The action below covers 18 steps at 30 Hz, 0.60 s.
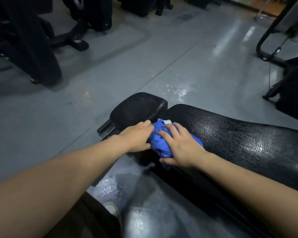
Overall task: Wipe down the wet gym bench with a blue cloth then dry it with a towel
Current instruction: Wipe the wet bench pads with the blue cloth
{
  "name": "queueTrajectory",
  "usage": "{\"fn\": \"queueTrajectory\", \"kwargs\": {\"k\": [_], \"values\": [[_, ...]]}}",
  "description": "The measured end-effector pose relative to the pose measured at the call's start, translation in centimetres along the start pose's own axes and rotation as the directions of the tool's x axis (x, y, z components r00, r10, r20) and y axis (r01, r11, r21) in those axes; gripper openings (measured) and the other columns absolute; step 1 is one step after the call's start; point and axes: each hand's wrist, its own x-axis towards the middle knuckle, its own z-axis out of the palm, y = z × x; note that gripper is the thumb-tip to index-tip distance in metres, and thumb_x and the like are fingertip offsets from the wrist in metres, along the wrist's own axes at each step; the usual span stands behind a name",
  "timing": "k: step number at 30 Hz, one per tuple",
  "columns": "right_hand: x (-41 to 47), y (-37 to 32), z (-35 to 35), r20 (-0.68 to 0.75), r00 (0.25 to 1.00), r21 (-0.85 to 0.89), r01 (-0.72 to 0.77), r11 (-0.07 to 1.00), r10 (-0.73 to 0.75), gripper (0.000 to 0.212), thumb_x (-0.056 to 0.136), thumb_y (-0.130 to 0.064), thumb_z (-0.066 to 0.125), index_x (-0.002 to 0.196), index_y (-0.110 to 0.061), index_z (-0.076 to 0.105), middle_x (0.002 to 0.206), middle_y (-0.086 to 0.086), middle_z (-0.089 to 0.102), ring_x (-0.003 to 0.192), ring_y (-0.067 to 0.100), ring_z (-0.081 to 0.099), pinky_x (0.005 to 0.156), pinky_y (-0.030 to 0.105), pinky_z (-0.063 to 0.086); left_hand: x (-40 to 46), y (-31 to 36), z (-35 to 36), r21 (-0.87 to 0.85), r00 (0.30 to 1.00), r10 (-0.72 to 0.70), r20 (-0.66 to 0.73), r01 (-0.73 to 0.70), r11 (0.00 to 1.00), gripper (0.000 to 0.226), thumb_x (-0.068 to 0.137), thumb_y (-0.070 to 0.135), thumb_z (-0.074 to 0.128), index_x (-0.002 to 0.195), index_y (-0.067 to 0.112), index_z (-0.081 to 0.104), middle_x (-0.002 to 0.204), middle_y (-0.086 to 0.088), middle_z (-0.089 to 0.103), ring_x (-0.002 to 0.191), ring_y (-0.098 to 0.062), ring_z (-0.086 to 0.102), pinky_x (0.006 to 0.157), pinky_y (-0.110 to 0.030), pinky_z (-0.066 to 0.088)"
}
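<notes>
Blue cloth (159, 143) bunched on wet bench (239, 140), L hand (136, 137) & R hand (182, 148) gripping it.

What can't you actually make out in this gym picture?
Head view only:
- Bench: its right end is cut off by the picture edge.
- Blue cloth: partly hidden under the left hand and right hand.
- Drying towel: not in view.
- Machines behind: too dark to identify.
</notes>
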Motion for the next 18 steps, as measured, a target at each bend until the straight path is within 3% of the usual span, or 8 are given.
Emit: {"fn": "queueTrajectory", "kwargs": {"k": [3, 7, 12, 18], "values": [[4.1, 0.0, 0.6, -0.006, 1.0, 0.067, -0.018, 0.998, 0.019, 0.096, 0.068, -0.08, 0.045, 0.136, -0.012, 0.05, 0.136, 0.018, 0.044, 0.121, 0.042, 0.041, 0.104, 0.053, 0.038, 0.7, -1.4, -0.5, -0.04, 0.993, -0.113, 0.042, 0.114, 0.993, 0.039, 0.088, 0.036, 0.065, 0.114, 0.011, 0.051, 0.117, -0.006, 0.044, 0.115, -0.025, 0.05, 0.084, -0.038, 0.045], [8.0, 2.1, 0.9, 0.029, 0.997, 0.159, -0.076, 0.984, 0.072, 0.103, 0.067, -0.085, 0.03, 0.143, -0.017, 0.043, 0.146, 0.013, 0.037, 0.133, 0.036, 0.032, 0.113, 0.048, 0.029, 1.7, -2.6, -0.7, -0.081, 0.984, -0.173, 0.047, 0.176, 0.981, 0.04, 0.088, 0.039, 0.067, 0.114, 0.011, 0.053, 0.118, -0.005, 0.044, 0.115, -0.024, 0.05, 0.089, -0.041, 0.047], [10.1, 7.2, 1.0, 0.065, 0.983, 0.185, -0.18, 0.966, 0.171, 0.11, 0.063, -0.089, 0.024, 0.149, -0.021, 0.035, 0.148, 0.011, 0.035, 0.135, 0.032, 0.033, 0.116, 0.042, 0.026, 2.7, -2.5, -0.6, -0.1, 0.986, -0.164, 0.009, 0.165, 0.981, 0.053, 0.09, 0.036, 0.064, 0.138, 0.022, 0.047, 0.133, 0.0, 0.042, 0.125, -0.021, 0.046, 0.096, -0.039, 0.045], [9.5, 12.3, 0.7, 0.107, 0.945, 0.232, -0.325, 0.917, 0.308, 0.092, 0.079, -0.077, 0.048, 0.152, -0.023, 0.031, 0.152, 0.009, 0.03, 0.137, 0.032, 0.031, 0.116, 0.041, 0.026, 2.5, -2.6, -0.7, -0.085, 0.988, -0.153, -0.001, 0.152, 0.985, 0.054, 0.093, 0.044, 0.061, 0.14, 0.026, 0.044, 0.136, 0.005, 0.04, 0.127, -0.016, 0.043, 0.093, -0.038, 0.047]]}}
